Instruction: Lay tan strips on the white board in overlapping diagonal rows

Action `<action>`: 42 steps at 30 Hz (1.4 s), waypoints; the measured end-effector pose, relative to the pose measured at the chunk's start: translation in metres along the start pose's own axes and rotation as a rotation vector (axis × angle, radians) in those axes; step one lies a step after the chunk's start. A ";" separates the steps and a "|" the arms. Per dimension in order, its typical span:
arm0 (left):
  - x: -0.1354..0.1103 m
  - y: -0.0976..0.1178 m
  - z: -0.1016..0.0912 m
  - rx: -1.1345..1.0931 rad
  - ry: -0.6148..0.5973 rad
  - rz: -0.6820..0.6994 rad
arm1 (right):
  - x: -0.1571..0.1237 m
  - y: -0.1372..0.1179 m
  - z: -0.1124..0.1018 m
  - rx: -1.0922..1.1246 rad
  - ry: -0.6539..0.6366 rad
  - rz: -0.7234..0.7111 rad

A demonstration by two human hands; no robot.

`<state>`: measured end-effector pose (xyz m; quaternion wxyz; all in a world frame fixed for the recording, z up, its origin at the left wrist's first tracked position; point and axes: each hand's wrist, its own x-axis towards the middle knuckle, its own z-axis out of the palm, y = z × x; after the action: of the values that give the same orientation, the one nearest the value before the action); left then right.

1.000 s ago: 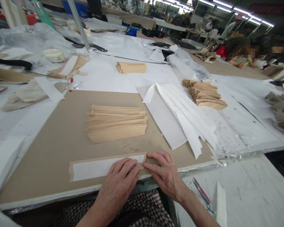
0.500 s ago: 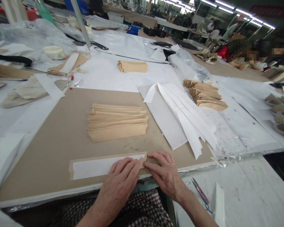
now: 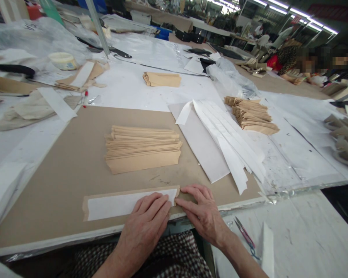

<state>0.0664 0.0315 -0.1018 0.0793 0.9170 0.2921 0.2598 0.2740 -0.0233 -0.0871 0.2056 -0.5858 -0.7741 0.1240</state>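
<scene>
White on tan: from my remote seat I see a white strip (image 3: 110, 205) lying on a tan piece (image 3: 85, 212), in front of and partly under the hands. The left hand (image 3: 146, 222) is laid over its right part, fingers flat and together, gripping nothing I can make out. The right hand (image 3: 204, 212) is bent, fingers partly spread, tips at the piece's right end; I cannot tell whether they pinch it. The long axis runs left to right, rising slightly rightward; the left hand is nearer its middle. Against half a second ago, I see the left fingertips drawn back a little, baring more of the right end. Farther out on the board (image 3: 66, 162) lies a tan stack (image 3: 143, 150).
</scene>
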 end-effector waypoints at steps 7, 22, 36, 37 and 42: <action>0.000 0.001 -0.001 0.005 0.013 -0.004 | 0.001 0.000 -0.001 -0.052 -0.020 -0.019; -0.005 0.000 0.003 0.017 -0.015 -0.001 | 0.012 -0.009 -0.014 -0.241 -0.196 -0.104; -0.016 0.012 0.008 0.083 0.021 -0.013 | 0.003 -0.019 0.007 -0.191 -0.062 0.039; -0.015 0.012 0.008 0.088 0.031 -0.008 | 0.004 -0.018 0.007 -0.176 -0.048 0.055; -0.014 0.011 0.005 0.114 0.044 0.018 | 0.005 -0.008 0.001 0.026 0.036 0.049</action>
<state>0.0649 0.0141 -0.1086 0.0181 0.9167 0.2999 0.2633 0.2653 -0.0207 -0.0840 0.2242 -0.6040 -0.7539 0.1285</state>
